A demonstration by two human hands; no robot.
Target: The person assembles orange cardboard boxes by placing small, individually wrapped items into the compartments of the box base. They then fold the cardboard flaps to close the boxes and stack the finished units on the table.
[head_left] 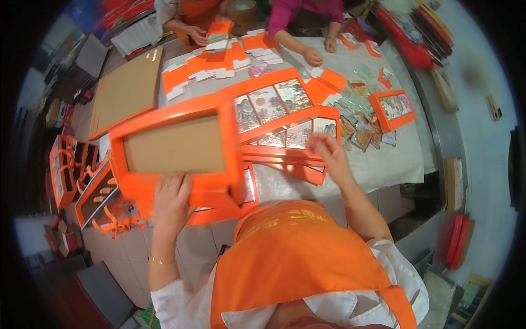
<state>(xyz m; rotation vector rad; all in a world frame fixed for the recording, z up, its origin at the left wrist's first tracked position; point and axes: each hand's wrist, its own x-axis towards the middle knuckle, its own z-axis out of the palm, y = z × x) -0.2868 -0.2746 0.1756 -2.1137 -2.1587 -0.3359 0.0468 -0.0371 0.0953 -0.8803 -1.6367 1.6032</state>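
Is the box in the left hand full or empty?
Empty, apparently: the orange box in the left hand shows only bare brown board inside.

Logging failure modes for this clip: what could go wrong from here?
1. The left hand alone holds the orange window-framed box at its near edge; it might tip or slip.
2. The stacked picture boxes lie askew, with the right hand at their right end; a bump could shift them.
3. Loose packets sit close to that stack and might get pushed.
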